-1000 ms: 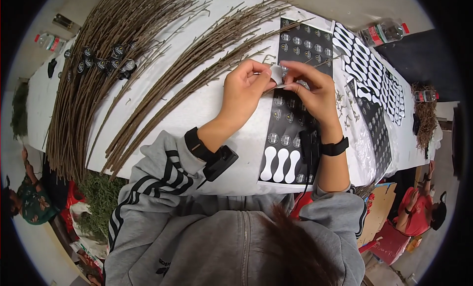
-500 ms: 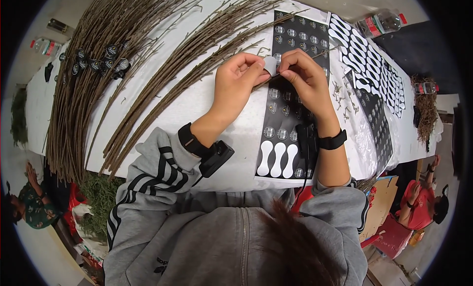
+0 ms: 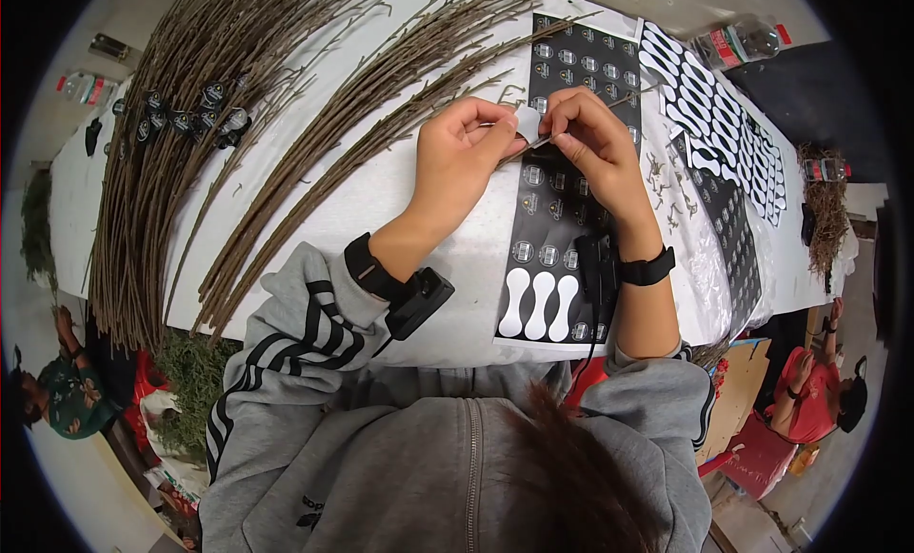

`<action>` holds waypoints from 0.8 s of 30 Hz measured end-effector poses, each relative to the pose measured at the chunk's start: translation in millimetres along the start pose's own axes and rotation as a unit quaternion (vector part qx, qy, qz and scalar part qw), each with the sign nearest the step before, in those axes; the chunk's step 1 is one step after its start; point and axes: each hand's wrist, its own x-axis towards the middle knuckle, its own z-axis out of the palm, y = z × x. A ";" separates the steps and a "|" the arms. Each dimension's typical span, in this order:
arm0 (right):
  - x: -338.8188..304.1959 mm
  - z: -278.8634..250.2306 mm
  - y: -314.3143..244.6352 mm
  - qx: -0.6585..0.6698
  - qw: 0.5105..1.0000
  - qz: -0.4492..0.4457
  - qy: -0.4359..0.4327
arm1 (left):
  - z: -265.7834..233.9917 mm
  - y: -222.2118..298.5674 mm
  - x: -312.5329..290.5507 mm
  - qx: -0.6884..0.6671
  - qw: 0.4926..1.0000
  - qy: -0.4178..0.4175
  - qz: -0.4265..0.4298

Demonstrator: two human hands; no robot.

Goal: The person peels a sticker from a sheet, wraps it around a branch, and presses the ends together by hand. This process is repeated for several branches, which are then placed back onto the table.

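Note:
My left hand (image 3: 459, 163) pinches a white, round-ended sticker label (image 3: 527, 122) between thumb and fingers. Close beside it, my right hand (image 3: 602, 158) is closed on a thin brown twig (image 3: 625, 99), whose tip sticks out past the fingers. The narrow part of the label seems to lie against the twig; the fingertips partly hide that spot. Beneath my hands lies a black sheet of labels (image 3: 546, 215) with white bare shapes near its front end. Loose twigs (image 3: 314, 177) lie to the left of my hands.
A big twig bundle (image 3: 143, 229) with black round labels lies at the left. Used label sheets (image 3: 709, 106), plastic film (image 3: 700, 258) and twig scraps (image 3: 669, 187) are on the right of the white table (image 3: 419, 315). Bottles stand at the far corners; a person works on either side.
My right thumb and fingers have shifted slightly along the twig and label, and the label has tilted a little. The person at the left has lowered a hand, now near green sprigs.

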 end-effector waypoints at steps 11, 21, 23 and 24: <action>-0.3 2.0 -1.1 -0.073 0.997 0.019 0.012 | -3.2 0.6 2.3 0.002 1.000 -0.004 -0.029; 1.0 3.3 0.1 -0.083 0.996 0.005 0.013 | -6.1 -1.7 5.8 -0.019 0.998 -0.004 -0.052; 1.1 0.1 1.6 -0.072 0.997 -0.004 0.006 | -6.1 -6.4 6.6 0.002 0.999 -0.017 -0.029; 0.7 -2.6 2.0 -0.057 0.998 -0.010 -0.013 | -5.8 -7.7 6.7 0.012 0.999 -0.023 -0.018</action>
